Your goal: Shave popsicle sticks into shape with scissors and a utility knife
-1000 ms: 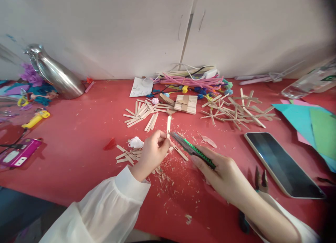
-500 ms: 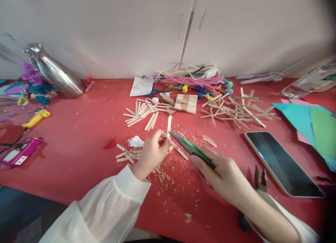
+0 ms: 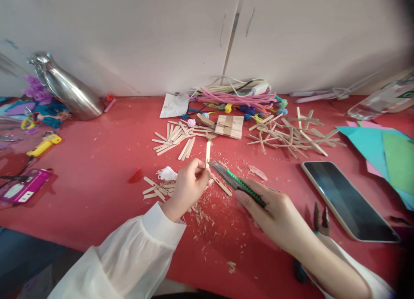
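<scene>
Pinched upright between the thumb and fingers of my left hand (image 3: 193, 182) is a wooden craft stick (image 3: 208, 151); its lower end is hidden by the fingers. My right hand (image 3: 270, 206) grips a green and black utility knife (image 3: 244, 187). Its blade points left, and the tip meets the stick's edge just above my left fingertips. Under the hands lies another craft stick (image 3: 223, 186) with a slot in it. Wood shavings (image 3: 202, 219) are scattered over the red table (image 3: 106, 178). More loose sticks (image 3: 158, 188) lie beside my left wrist, by a white crumpled piece (image 3: 167, 174).
Craft sticks (image 3: 176, 137), a bundled stack (image 3: 229, 126) and joined sticks (image 3: 297, 133) lie further back, before pink pipe cleaners (image 3: 236, 96). A phone (image 3: 351, 202) and pliers (image 3: 321, 221) are at right. A steel jug (image 3: 71, 90), yellow glue gun (image 3: 44, 144) and purple box (image 3: 27, 187) stand left.
Almost nothing differs. The stick and the knife tip have shifted very slightly; both hands keep the same hold.
</scene>
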The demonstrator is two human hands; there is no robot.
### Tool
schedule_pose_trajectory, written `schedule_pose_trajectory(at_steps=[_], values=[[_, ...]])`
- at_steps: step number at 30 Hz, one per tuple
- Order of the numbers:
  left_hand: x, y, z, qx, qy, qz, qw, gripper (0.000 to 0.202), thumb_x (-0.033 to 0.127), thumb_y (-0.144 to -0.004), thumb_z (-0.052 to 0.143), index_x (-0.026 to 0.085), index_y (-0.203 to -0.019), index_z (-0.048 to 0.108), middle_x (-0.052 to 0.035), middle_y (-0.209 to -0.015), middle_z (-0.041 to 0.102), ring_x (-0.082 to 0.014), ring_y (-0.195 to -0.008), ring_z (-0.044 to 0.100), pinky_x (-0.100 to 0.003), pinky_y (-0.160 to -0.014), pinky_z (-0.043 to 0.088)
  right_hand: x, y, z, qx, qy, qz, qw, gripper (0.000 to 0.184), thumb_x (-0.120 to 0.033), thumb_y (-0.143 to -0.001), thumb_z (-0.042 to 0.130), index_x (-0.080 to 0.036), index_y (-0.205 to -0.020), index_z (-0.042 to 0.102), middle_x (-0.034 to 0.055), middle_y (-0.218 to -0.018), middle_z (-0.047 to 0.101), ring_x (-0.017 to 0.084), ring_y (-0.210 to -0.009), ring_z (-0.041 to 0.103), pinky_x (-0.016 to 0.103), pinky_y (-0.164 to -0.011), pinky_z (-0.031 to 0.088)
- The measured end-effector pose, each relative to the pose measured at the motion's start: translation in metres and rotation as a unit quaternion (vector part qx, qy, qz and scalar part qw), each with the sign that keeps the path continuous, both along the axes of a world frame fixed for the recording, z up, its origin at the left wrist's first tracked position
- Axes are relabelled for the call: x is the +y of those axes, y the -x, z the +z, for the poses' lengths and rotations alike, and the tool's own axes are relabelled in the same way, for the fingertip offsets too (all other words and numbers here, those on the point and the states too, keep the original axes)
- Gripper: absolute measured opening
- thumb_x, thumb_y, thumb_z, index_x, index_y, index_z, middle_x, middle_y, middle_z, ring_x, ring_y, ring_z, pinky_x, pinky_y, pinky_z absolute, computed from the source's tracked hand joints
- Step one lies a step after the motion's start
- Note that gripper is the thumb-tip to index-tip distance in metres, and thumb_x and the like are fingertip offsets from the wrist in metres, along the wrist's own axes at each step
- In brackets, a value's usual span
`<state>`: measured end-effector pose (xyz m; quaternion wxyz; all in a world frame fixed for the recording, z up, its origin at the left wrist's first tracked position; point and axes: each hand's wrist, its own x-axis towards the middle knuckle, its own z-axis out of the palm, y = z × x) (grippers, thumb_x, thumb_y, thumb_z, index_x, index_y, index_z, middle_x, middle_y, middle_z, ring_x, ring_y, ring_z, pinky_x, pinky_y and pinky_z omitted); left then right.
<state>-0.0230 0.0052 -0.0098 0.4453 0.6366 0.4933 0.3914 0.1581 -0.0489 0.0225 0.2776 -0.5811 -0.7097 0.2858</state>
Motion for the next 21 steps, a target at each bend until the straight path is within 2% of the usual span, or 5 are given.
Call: schedule_pose_trajectory(at_steps=[5,13,21], values=[[-0.0002,0.0,0.0018,-0.003,0.0,0.0,1.0,0.016,0.028,-0.088,0.045,0.018,-0.076,0.045,-0.0037,-0.072,0.064,-0.0124,-0.06,0.06,-0.025,-0.059,0.048,0.0002,0.0001,0.0011,0.005,0.021,-0.008,1.0,0.031,-0.041,-0.087,0.042,-0.019,-0.099,0.059,-0.0048,-0.053,0.051,0.01,-0.043,0.044,0.019,-0.038,0.036],[0.0002,-0.0002,0.0014,-0.016,0.002,-0.002,1.0,0.015,0.028,-0.087,0.046,0.019,-0.075,0.044,-0.0022,-0.072,0.064,-0.0117,-0.061,0.061,-0.025,-0.06,0.048,-0.0006,-0.0002,0.001,0.008,0.022,-0.006,1.0,0.031,-0.041,-0.087,0.042,-0.02,-0.102,0.059,-0.0044,-0.053,0.05,0.01,-0.044,0.043,0.02,-0.04,0.038],[-0.0001,0.0005,0.0006,0.007,0.001,-0.003,1.0,0.016,0.029,-0.088,0.045,0.018,-0.076,0.045,-0.0036,-0.073,0.064,-0.0124,-0.061,0.061,-0.025,-0.06,0.048,0.0002,0.0001,0.0007,0.005,0.023,-0.003,1.0,0.033,-0.042,-0.087,0.041,-0.019,-0.103,0.059,-0.0044,-0.053,0.051,0.01,-0.042,0.044,0.02,-0.038,0.036]])
